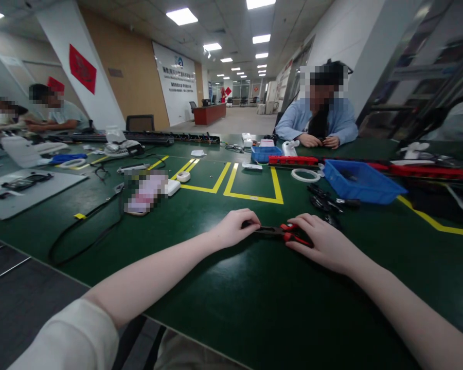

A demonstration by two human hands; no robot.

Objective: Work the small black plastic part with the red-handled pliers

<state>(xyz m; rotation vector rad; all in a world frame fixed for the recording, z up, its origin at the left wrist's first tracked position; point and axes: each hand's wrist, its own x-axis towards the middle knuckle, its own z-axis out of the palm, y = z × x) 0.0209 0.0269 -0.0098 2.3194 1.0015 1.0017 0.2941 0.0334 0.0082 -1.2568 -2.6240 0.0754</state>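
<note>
My right hand is closed around the red handles of a pair of pliers, whose dark jaws point left. My left hand is pinched at the jaw end, with a small dark piece between thumb and fingers. What that piece is, and whether the jaws grip it, I cannot make out. Both hands are just above the green table, near its front edge. Right of the pliers, beyond my right hand, lies a bundle of black cables.
A blue bin and a white ring-shaped roll stand at the right. Yellow tape outlines mark the table ahead. Leftward lie a phone, a black cable loop and a grey board. A person sits opposite.
</note>
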